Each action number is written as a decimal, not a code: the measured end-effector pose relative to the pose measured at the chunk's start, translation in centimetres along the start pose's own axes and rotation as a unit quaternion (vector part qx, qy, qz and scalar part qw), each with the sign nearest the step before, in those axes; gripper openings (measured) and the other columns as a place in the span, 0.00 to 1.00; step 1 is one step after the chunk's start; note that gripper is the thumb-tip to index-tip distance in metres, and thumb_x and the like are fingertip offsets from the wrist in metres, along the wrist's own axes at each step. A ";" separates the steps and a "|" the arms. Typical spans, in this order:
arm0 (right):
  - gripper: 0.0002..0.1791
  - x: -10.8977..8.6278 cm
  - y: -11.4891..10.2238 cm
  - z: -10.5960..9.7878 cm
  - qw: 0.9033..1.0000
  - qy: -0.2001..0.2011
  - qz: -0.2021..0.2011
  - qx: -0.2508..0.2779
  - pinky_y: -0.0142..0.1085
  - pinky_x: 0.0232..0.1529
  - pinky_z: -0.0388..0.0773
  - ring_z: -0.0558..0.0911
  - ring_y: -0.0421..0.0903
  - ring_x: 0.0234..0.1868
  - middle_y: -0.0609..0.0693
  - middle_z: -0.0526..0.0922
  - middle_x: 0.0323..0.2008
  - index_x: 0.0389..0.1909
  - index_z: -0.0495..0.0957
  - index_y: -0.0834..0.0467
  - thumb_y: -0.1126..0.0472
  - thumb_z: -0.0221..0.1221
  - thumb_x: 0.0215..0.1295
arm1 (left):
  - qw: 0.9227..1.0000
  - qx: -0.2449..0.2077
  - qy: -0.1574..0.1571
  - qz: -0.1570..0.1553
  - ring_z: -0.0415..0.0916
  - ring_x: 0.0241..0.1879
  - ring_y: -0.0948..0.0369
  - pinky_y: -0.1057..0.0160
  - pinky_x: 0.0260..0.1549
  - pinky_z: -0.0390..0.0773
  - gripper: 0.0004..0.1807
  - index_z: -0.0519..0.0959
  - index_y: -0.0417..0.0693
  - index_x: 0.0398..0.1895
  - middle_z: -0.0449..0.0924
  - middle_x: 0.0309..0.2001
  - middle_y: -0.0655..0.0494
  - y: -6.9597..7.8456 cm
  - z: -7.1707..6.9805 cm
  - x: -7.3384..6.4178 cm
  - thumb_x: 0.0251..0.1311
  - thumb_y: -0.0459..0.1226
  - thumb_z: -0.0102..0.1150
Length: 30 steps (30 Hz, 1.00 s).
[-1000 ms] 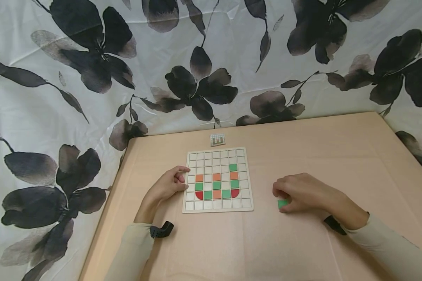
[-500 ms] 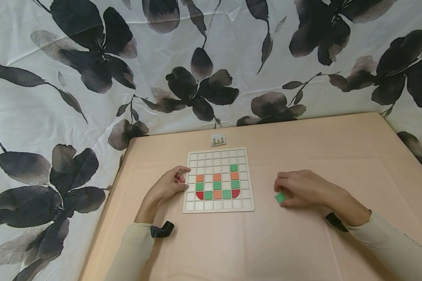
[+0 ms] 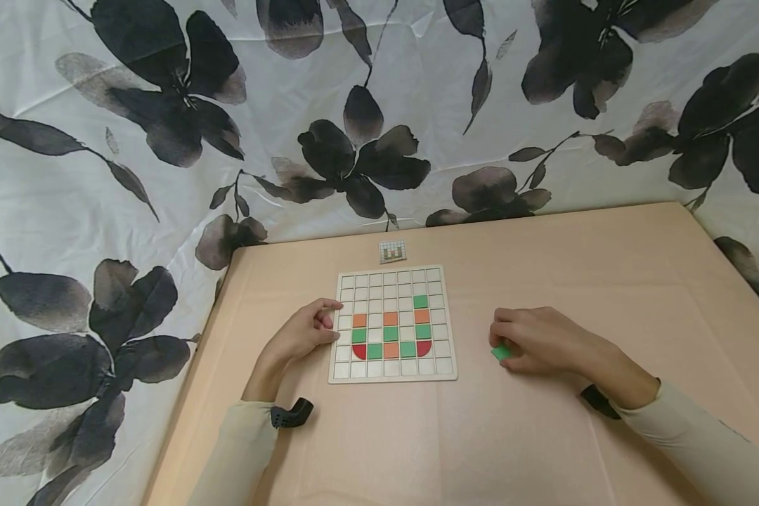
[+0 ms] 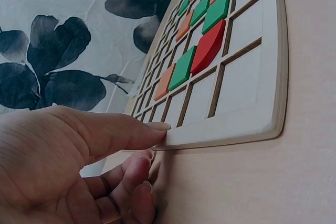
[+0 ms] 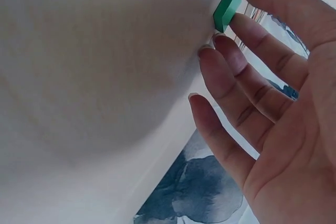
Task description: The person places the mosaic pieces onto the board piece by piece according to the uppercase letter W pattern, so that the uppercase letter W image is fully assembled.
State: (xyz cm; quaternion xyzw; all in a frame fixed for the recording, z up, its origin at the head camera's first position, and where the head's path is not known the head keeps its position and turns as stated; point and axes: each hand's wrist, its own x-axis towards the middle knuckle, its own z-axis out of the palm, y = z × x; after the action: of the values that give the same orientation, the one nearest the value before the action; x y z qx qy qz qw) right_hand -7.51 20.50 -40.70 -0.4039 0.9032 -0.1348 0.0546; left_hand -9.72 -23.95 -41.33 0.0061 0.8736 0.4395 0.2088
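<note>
A wooden grid board [image 3: 393,377] lies on the table, with green, orange and red tiles set in some cells. At its left edge my left hand [image 3: 301,329] touches the rim with straight thumb and index finger. In the left wrist view the thumb lies on the board's rim [image 4: 226,137], and the other fingers curl beside it, near the table. To the right of the board, my right hand [image 3: 540,341] pinches a small green square tile [image 3: 501,353]. The right wrist view shows this tile [image 5: 227,8] tilted between thumb and a fingertip, close over the table.
A small card with a printed grid pattern [image 3: 392,251] lies behind the board. A white cloth with dark flowers [image 3: 354,84] hangs beyond the table's far edge. Bare table [image 3: 512,450] lies in front of and right of the board.
The green tile has turned and tilted in my right hand's fingers, and that hand has shifted slightly. My left hand and the board stay in place.
</note>
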 end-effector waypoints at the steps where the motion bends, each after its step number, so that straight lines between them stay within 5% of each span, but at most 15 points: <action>1: 0.11 0.0 0.1 0.0 1.000 0.000 -0.002 0.000 0.28 0.28 0.69 0.67 0.30 0.26 0.37 0.72 0.31 0.31 0.79 0.45 0.54 0.73 0.52 | 1.000 -0.001 0.000 -0.001 0.68 0.32 0.56 0.67 0.27 0.69 0.30 0.73 0.45 0.65 0.71 0.37 0.48 0.0 0.0 0.0 0.58 0.25 0.67; 30: 0.13 0.1 0.4 -0.2 0.998 0.031 0.047 -0.019 0.30 0.26 0.68 0.70 0.31 0.27 0.36 0.76 0.32 0.36 0.82 0.47 0.54 0.72 0.49 | 1.000 -0.004 -0.002 -0.001 0.67 0.32 0.56 0.67 0.27 0.69 0.30 0.73 0.45 0.65 0.71 0.37 0.48 -0.3 0.0 0.2 0.58 0.25 0.67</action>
State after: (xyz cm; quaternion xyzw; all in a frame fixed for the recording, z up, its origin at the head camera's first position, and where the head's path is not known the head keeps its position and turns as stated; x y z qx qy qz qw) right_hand -7.94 20.69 -40.63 -0.3580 0.9247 -0.1268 0.0253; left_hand -9.89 -24.07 -41.64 0.0055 0.8715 0.4428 0.2105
